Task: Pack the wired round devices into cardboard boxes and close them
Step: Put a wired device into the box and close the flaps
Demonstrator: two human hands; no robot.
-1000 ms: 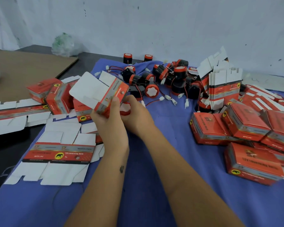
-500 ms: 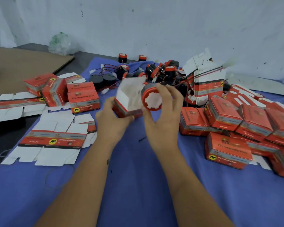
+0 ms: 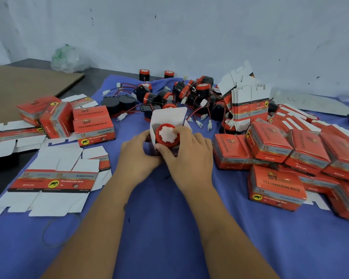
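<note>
The round device (image 3: pixel 167 135), red-rimmed with a white toothed face, sits half sunk in the mouth of the open box (image 3: pixel 169 119) at the middle of the blue cloth (image 3: pixel 169 238), face up toward you. Your right hand (image 3: pixel 189 158) pinches its rim, thumb at the near edge and forefinger curled over the 3 o'clock side; the other fingers lie loosely spread on the cloth side. Your left hand (image 3: pixel 137 154) curls around the box from 9 o'clock, steadying the wall; its fingertips are hidden behind the cardboard, so I cannot tell how they sit.

To seat it well, keep the box upright with your left hand and press the device straight down, not tilted, so the rim clears all four walls. I cannot see its wire here; tuck the lead and plug beneath or beside the body before you fold anything. The tall white flap at 12 o'clock stands open, so fold the side tabs first, then bring that flap over.

Loose devices (image 3: pixel 181 93) lie heaped at 12 o'clock, closed boxes (image 3: pixel 274 184) at 3 o'clock, flat blanks (image 3: pixel 52 182) at 8 o'clock.
</note>
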